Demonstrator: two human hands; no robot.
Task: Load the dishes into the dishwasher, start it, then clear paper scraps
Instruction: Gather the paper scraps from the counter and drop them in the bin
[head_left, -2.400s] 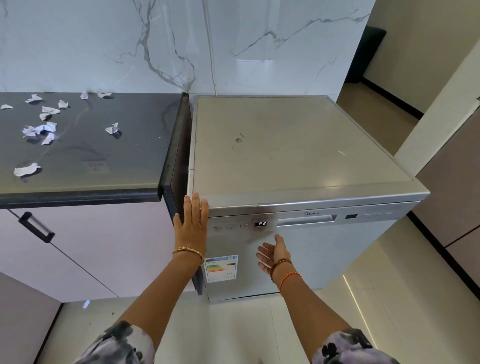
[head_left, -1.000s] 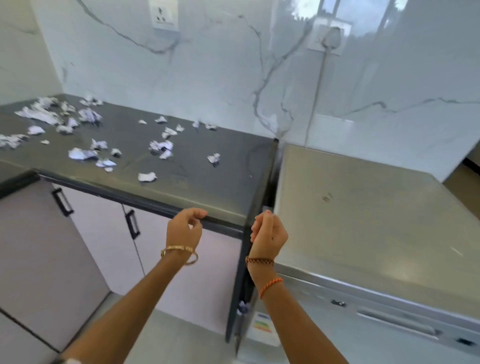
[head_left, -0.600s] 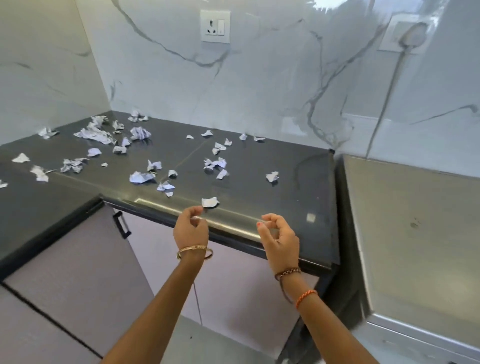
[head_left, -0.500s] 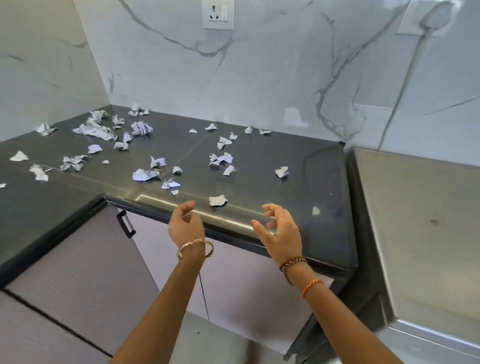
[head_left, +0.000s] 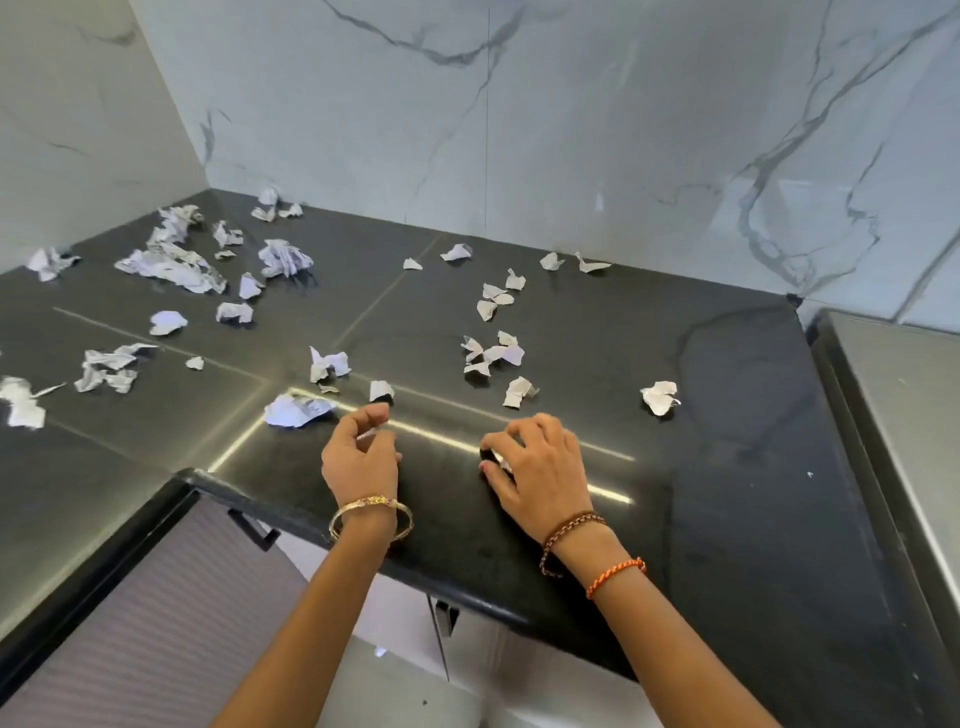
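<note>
Now, scraps stage: dishwasher part judged done, counter not yet cleared.
Left hand (head_left: 360, 457): over the front of the counter (head_left: 727, 441), fingers curled, thumb and forefinger seemingly nipping a pale sliver; too small to be sure.
Right hand (head_left: 540, 467): palm down on the counter, fingers bent over a small white scrap (head_left: 500, 459) peeking out at the fingertips; pinned or grasped, cannot tell.
Nearest paper scraps: crumpled wad (head_left: 296, 410) just beyond and left of the left hand; small folded piece (head_left: 381, 391) just past its fingertips.
Between and beyond the hands: cluster of torn bits (head_left: 493, 356), one loose piece (head_left: 518, 392) near the right hand's knuckles.
Right of the right hand: single crumpled piece (head_left: 660, 397), apart from the rest.
Far left of the left hand: larger crumpled heaps (head_left: 171, 267), well apart, back toward the corner.
Far right: grey dishwasher top (head_left: 909, 415), beside the counter end.
Handling, judged: nearly weightless, soft, crushable, no risk of breakage; likely to skid on the glossy stone and flutter off with a quick sweep.
Where to take hold: pinch raised crumpled edges; flat bits better slid to the counter edge or raked together under flat fingers, then scooped into the other palm.
</note>
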